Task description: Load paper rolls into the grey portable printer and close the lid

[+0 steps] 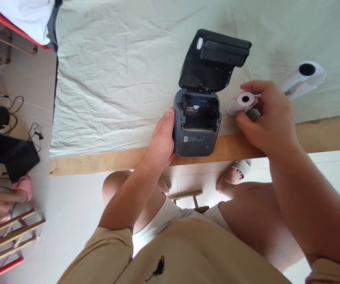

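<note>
A dark grey portable label printer [198,138] stands near the table's front edge with its black lid [208,59] swung up. Its paper bay is exposed and holds no roll. My left hand [164,136] grips the printer's left side, thumb along the edge. To the right of the printer, my right hand [272,114] has thumb and fingers around a small white paper roll [237,104] with a dark core hole. Behind that hand lies a larger white roll [300,81] with a wide black core and a loose paper end.
A pale green cloth [113,79] covers the table, leaving a wooden front edge [98,161] bare. White and red fabric [33,19] hangs at the far left corner. On the floor at left are cables, a black box-like object [21,159], a wooden chair [15,236] and a person's foot in a pink shoe [23,187].
</note>
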Action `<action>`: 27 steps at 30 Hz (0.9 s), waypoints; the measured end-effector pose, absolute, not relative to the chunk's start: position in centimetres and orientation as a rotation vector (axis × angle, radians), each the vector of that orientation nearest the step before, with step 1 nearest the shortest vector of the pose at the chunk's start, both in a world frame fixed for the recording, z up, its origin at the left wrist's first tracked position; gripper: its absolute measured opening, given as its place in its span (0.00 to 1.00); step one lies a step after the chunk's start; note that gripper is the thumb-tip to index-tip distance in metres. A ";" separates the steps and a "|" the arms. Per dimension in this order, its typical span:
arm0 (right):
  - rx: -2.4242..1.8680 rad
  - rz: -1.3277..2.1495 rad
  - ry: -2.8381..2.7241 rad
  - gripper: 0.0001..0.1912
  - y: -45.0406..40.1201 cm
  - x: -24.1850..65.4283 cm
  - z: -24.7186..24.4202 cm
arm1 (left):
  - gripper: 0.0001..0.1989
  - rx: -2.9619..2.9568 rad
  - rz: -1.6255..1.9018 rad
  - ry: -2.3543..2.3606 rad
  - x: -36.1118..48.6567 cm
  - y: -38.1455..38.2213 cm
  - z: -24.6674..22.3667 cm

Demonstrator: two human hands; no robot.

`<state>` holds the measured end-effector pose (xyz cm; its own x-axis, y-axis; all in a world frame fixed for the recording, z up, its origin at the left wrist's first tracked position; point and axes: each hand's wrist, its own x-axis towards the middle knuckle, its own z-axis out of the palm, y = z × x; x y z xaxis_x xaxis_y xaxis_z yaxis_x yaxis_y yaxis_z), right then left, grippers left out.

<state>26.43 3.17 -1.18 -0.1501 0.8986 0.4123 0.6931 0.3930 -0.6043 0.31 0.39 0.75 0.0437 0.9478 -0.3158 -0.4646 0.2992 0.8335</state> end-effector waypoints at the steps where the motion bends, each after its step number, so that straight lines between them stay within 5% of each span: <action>1: -1.362 0.357 -1.919 0.30 3.2 26.5 -1.3 | 0.23 0.611 1.187 1.005 0.3 0.4 0.7; 5: -1.395 0.386 -1.902 0.24 3.7 26.7 -1.8 | 0.22 0.610 1.191 0.982 0.3 0.3 0.9; 11: -1.258 0.409 -1.636 0.28 2.2 25.2 1.5 | 0.18 0.563 1.177 1.004 0.5 0.0 1.6; 19: -1.111 0.227 -1.931 0.07 2.1 19.7 3.8 | 0.26 0.687 1.144 0.982 0.7 -0.1 3.0; 27: -1.000 0.198 -1.988 0.09 1.8 19.6 3.3 | 0.19 0.809 1.145 0.937 0.0 -0.3 2.1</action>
<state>19.60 1.82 3.26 -0.2923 0.7133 0.6370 0.5734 0.6638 -0.4802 0.03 -0.33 2.05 0.1416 0.9718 -0.1885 -0.3774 0.2290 0.8973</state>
